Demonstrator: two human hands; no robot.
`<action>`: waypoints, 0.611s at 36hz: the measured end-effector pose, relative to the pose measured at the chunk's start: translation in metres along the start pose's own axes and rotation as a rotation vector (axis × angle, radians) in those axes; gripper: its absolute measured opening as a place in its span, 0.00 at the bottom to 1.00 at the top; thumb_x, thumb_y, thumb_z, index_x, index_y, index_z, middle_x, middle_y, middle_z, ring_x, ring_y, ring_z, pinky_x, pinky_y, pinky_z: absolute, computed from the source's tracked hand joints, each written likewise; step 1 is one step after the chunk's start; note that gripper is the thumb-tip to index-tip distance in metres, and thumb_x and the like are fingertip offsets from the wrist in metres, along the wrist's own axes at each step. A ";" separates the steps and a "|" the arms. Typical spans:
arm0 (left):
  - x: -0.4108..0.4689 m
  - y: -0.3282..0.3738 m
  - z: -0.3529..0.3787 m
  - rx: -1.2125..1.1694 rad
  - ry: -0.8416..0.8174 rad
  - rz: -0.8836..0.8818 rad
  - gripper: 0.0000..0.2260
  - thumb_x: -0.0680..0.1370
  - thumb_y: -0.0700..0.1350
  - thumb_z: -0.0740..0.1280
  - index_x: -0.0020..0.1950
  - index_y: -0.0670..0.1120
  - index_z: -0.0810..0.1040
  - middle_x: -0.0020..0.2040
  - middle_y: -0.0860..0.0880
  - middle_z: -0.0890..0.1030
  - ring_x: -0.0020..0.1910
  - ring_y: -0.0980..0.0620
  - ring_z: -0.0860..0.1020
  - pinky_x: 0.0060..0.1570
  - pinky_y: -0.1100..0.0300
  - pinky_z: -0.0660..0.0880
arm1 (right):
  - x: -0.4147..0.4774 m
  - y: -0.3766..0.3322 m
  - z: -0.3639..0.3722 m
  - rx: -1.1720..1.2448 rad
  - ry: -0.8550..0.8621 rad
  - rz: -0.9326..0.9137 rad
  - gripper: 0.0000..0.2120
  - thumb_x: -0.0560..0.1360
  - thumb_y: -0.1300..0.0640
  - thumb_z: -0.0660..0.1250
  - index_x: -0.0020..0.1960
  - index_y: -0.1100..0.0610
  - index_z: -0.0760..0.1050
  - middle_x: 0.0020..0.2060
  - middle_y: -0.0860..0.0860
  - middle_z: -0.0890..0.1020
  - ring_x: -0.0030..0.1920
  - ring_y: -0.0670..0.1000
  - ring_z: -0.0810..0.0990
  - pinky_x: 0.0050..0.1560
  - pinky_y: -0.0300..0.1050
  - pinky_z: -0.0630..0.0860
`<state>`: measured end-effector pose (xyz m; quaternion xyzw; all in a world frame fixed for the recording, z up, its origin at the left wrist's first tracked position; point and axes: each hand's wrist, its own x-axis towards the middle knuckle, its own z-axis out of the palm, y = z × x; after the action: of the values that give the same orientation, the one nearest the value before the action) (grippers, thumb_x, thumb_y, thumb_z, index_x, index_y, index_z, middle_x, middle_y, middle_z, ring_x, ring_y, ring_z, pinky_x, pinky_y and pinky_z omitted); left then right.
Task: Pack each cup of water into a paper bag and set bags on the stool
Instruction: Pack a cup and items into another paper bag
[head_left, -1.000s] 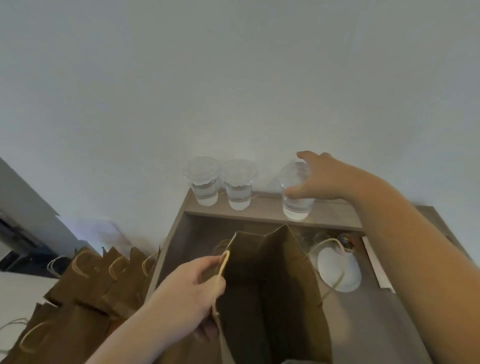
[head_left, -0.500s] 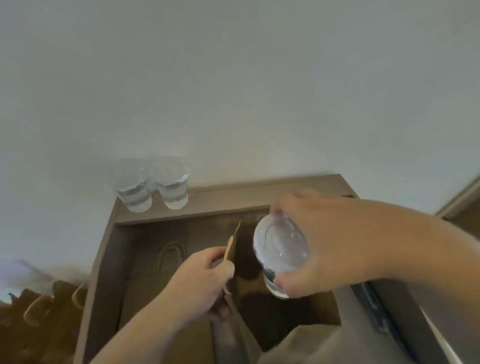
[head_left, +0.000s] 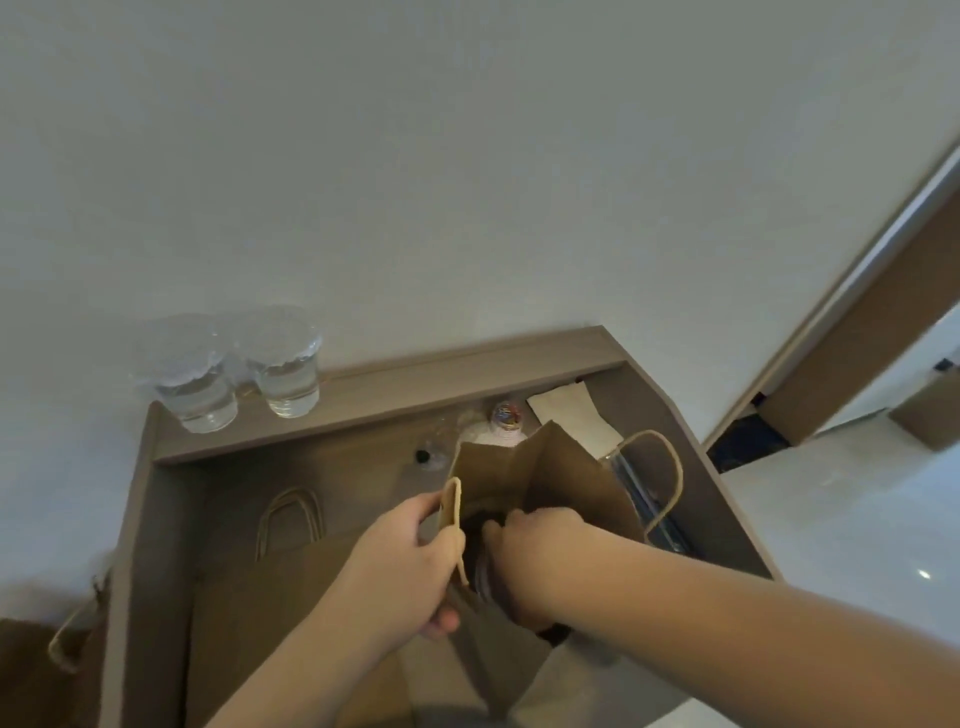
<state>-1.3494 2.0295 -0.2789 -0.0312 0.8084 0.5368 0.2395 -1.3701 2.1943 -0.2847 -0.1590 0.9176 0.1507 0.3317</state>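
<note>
Left hand (head_left: 410, 566) pinching paper bag (head_left: 571, 483) rim; right hand (head_left: 530, 545) reaching inside, grip hidden; two covered water cups (head_left: 195, 384) waiting unpacked at counter (head_left: 441, 379) far-left corner.

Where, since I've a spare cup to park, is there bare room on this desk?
The back ledge is bare from the two cups to its right corner. A desk strip lies free between ledge and the flat bag. Crowded: around the open bag, gripped by the left hand with the right hand inside, with a bottle and white paper behind.
</note>
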 end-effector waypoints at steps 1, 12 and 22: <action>-0.001 -0.002 0.000 0.010 -0.005 0.008 0.20 0.83 0.47 0.64 0.74 0.58 0.70 0.42 0.47 0.86 0.29 0.47 0.85 0.30 0.57 0.82 | 0.010 0.000 0.005 0.007 -0.009 0.011 0.32 0.80 0.48 0.69 0.79 0.57 0.64 0.63 0.59 0.77 0.61 0.63 0.79 0.49 0.59 0.74; -0.002 -0.006 -0.004 0.081 -0.011 0.039 0.16 0.83 0.47 0.66 0.71 0.54 0.74 0.43 0.47 0.85 0.32 0.49 0.86 0.31 0.59 0.82 | -0.020 0.017 -0.015 0.189 0.116 -0.062 0.36 0.76 0.41 0.75 0.79 0.50 0.66 0.65 0.53 0.77 0.63 0.59 0.80 0.61 0.56 0.78; -0.001 0.001 0.000 0.183 0.209 0.155 0.19 0.68 0.69 0.69 0.58 0.67 0.77 0.50 0.69 0.83 0.47 0.62 0.84 0.44 0.58 0.80 | -0.129 0.183 -0.010 1.446 1.205 -0.299 0.17 0.84 0.41 0.66 0.53 0.52 0.86 0.19 0.50 0.73 0.18 0.53 0.68 0.26 0.40 0.71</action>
<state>-1.3491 2.0304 -0.2774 -0.0024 0.8743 0.4719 0.1139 -1.3538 2.3810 -0.1615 -0.0819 0.7755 -0.6044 -0.1632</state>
